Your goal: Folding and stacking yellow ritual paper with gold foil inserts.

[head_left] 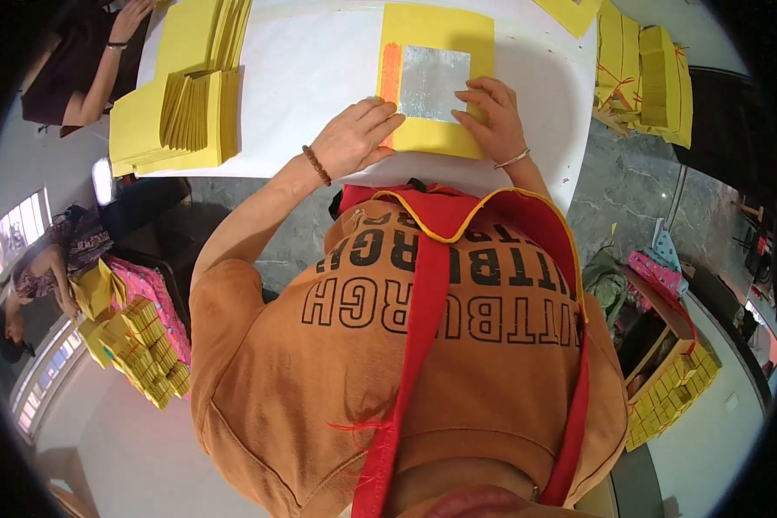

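Observation:
A yellow paper sheet or stack [436, 142] lies at the near edge of the white table, with an orange-red strip [391, 73] along its left side and a silver foil square [436, 82] in the middle. My left hand [354, 138] rests over the left edge of the yellow paper, its fingertips reaching the strip and the foil's lower left corner. At the foil's right edge, my right hand [496, 116] touches down with bent, spread fingers. Whether any paper layer is pinched under the fingertips is hidden.
Folded yellow paper stacks [181, 121] stand at the table's left. Red-tied yellow bundles [639, 78] are at the right. Another person's arm [99, 82] reaches in at the upper left; a second person [47, 268] handles yellow paper lower left. More bundles [673, 397] sit lower right.

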A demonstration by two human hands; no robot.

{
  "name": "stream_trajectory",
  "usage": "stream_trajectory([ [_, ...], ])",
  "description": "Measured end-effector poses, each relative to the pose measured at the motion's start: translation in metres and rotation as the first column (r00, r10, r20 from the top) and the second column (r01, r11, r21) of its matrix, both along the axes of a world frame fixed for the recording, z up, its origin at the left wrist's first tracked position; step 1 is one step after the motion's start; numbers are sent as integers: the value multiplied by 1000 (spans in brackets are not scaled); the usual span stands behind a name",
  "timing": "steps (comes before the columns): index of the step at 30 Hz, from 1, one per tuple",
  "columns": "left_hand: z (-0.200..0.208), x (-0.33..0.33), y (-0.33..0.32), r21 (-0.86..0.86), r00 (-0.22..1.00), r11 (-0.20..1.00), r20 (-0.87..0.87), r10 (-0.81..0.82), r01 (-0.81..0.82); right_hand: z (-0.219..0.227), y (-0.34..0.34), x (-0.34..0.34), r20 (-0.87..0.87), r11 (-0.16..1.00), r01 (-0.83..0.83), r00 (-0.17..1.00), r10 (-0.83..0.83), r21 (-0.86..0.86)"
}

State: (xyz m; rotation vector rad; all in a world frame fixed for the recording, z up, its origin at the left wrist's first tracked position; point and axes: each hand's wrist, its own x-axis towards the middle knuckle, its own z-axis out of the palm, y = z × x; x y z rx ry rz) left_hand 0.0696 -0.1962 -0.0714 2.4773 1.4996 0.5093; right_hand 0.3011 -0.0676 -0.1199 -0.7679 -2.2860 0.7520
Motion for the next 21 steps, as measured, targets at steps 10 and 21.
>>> stream_trajectory([
  [10, 11, -17, 24, -238, 960, 969, 251, 121, -60, -6, 12, 13, -46, 958, -130, 991, 122, -255],
  [21, -5, -39, 38, -699, 708, 713, 532, 464, 57, -5, 9, 15, -79, 951, -166, 985, 151, -262],
])
